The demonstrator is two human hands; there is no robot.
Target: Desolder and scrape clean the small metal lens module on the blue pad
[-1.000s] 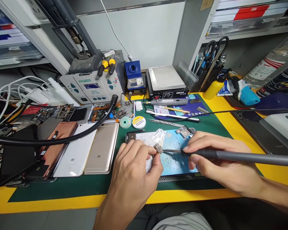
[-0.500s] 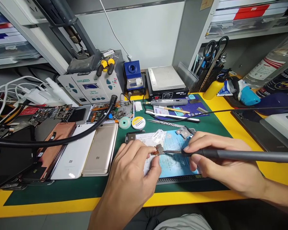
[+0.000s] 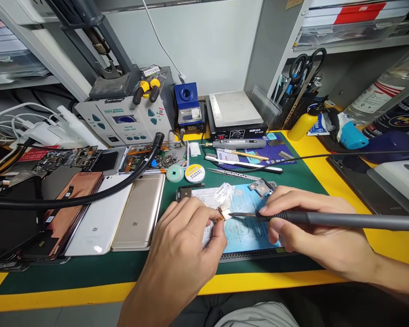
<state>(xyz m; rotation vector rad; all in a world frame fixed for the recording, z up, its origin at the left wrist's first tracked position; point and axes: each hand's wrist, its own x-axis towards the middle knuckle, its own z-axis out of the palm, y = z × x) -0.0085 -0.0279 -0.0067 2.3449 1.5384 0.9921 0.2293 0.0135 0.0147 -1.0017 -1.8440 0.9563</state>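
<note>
Barely anything moves in the last second: left hand [image 3: 187, 240] still pinches the part [image 3: 224, 212] just over the mat [image 3: 248, 234], maybe tilting it a touch, hard to tell. Right hand [image 3: 313, 234] keeps gripping the tool [image 3: 344, 221], tip still on the part, so same step going.

Over the blue mat [image 3: 248, 234] on the worktop [image 3: 88, 268], the left hand [image 3: 187, 240] pinches a small metal part [image 3: 224, 212] in its fingers [image 3: 221, 229], the right hand [image 3: 313, 231] holds a grey iron [image 3: 344, 221] with its tip at the part, and phones [image 3: 139, 213] lie to the left.
</note>
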